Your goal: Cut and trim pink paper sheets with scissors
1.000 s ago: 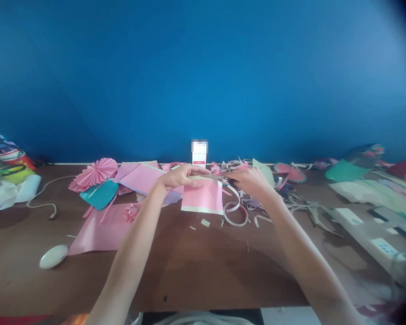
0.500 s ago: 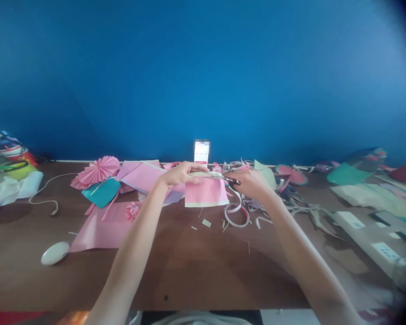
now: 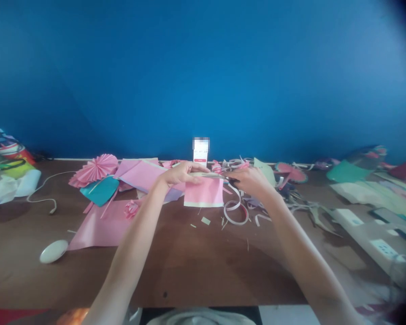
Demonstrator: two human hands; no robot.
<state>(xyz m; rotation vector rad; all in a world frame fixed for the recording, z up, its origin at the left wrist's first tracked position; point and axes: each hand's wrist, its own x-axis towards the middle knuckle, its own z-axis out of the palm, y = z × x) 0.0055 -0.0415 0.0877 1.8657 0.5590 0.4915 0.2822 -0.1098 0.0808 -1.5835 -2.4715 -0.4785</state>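
A pink paper piece with a pale lower edge hangs over the table's middle, pinched at its upper left by my left hand. My right hand is closed round scissors, whose blades lie along the paper's top edge and point toward my left hand. A white strip curls down just below my right hand into a loose ring. Small scraps lie on the table below the paper. The scissors' handles are mostly hidden by my right fingers.
A lit phone stands against the blue wall. Left are a pink paper fan, teal paper, pink sheets and a white oval object. At right lie a power strip, green paper and tangled strips.
The scissor blades now lie farther left along the paper's top edge. A narrow strip at the paper's right side has separated from the main piece. The whole view has shifted slightly.
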